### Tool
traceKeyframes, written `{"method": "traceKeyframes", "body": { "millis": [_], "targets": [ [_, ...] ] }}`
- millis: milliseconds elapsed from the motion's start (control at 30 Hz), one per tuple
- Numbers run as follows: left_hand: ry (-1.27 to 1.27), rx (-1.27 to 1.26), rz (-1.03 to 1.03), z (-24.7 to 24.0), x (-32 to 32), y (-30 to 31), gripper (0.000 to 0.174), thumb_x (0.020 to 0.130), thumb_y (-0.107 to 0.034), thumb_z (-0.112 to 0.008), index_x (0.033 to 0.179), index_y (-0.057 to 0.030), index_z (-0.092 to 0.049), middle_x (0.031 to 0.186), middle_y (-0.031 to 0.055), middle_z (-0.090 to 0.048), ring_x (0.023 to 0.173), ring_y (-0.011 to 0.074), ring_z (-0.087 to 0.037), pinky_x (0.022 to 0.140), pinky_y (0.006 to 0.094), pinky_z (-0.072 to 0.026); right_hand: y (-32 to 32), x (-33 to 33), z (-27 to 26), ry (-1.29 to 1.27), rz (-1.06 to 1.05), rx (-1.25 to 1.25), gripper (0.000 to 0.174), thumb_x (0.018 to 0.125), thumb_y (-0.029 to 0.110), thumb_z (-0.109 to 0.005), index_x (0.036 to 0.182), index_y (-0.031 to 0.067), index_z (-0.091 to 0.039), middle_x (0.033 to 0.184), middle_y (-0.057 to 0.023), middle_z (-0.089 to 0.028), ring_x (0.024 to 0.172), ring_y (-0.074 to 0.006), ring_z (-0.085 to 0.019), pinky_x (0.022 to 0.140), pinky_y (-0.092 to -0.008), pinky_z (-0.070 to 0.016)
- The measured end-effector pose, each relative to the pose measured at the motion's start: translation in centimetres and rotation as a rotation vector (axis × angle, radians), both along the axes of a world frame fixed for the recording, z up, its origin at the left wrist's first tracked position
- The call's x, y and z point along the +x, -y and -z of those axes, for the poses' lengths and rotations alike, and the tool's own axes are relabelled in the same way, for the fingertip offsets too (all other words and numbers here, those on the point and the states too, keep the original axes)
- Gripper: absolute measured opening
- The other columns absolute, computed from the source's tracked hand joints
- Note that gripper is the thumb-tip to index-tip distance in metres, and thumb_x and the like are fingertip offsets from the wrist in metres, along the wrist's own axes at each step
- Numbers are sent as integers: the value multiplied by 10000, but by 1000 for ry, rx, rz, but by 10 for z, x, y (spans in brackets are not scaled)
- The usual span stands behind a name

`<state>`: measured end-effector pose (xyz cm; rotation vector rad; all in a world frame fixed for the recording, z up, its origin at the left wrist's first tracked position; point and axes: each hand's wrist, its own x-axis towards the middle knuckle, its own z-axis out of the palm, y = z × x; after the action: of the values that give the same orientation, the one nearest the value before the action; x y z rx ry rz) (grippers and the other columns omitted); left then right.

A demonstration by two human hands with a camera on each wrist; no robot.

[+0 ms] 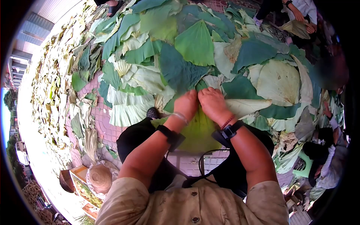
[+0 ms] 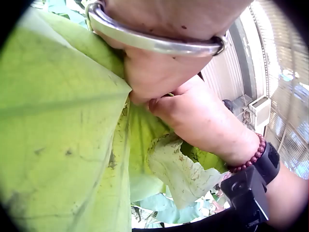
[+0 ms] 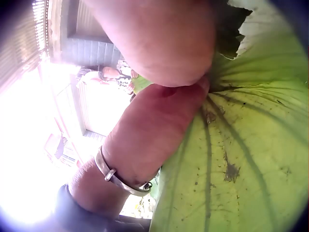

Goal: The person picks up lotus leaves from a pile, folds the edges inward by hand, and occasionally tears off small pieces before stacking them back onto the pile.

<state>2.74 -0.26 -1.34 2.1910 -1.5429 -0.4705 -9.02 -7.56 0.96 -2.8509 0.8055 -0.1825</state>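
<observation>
Left hand (image 1: 186, 105) and right hand (image 1: 214, 105) side by side, each grip pinching the green leaf (image 1: 198, 137), leaf pile (image 1: 195, 42) beyond the green leaf, straw hat (image 1: 100, 177) to its left

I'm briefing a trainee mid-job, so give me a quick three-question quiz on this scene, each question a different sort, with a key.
1. True or false: the right hand has a beaded bracelet at its wrist.
2. Open question: what do the left hand and right hand hold between them?
3. Multiple choice: in the head view, where is the straw hat? A) Upper right; B) Lower left; C) Between the hands.

Key:
1. True; the left hand has a metal bangle instead.
2. A yellow-green lotus leaf.
3. B.
</observation>
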Motion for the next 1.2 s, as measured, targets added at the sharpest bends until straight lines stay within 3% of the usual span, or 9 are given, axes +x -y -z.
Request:
{"method": "traceKeyframes", "body": {
  "millis": [167, 333, 500, 600, 700, 800, 1200],
  "targets": [
    [4, 90, 57, -7, 0, -2, 99, 824, -163, -529, 833, -70, -562, 807, 154, -631, 735, 356, -624, 635, 435, -501, 5, -1, 2, -27, -82, 7, 149, 770, 105, -501, 725, 78, -641, 783, -93, -635, 832, -283, -592, 772, -403, -434],
    [-53, -43, 126, 9, 3, -3, 122, 824, -172, -533, 796, -65, -583, 794, 162, -638, 729, 363, -624, 644, 441, -498, 13, -6, -4, -87, -119, 38, 170, 768, 101, -506, 718, 84, -667, 787, -116, -658, 845, -275, -615, 752, -418, -431],
    [-51, 113, 148, 0, -2, -4, 159, 819, -218, -551, 829, -71, -612, 813, 164, -649, 749, 359, -629, 653, 443, -498, 14, -9, -5, -112, -137, 60, 181, 757, 86, -512, 683, 79, -677, 763, -146, -668, 796, -285, -644, 742, -419, -427],
    [-7, 112, 217, 4, 0, -2, 162, 826, -217, -529, 822, -73, -602, 782, 148, -651, 718, 343, -639, 629, 433, -512, 15, -11, -3, -215, -125, 91, 119, 732, 63, -516, 716, 90, -630, 761, -83, -628, 842, -273, -606, 819, -416, -412],
    [-32, 36, 248, 10, 1, -2, 166, 832, -215, -514, 802, -73, -595, 760, 143, -650, 697, 335, -643, 618, 435, -515, 15, -11, -3, -218, -60, 147, 126, 739, 72, -517, 723, 83, -641, 782, -104, -644, 845, -293, -616, 818, -426, -412],
    [-65, 5, 269, 14, 1, -3, 172, 834, -220, -513, 800, -73, -595, 758, 151, -646, 699, 339, -639, 626, 438, -512, 15, -12, -1, -171, -90, 99, 170, 734, 74, -530, 672, 89, -687, 731, -142, -663, 745, -312, -653, 715, -437, -422],
    [-129, 176, 299, 7, 1, 0, 211, 854, -284, -517, 847, -93, -606, 798, 162, -644, 753, 368, -625, 665, 454, -498, 20, -14, -1, -211, -150, 118, 139, 710, 104, -561, 667, 80, -690, 701, -150, -656, 694, -310, -651, 716, -445, -420]
  ]
}}
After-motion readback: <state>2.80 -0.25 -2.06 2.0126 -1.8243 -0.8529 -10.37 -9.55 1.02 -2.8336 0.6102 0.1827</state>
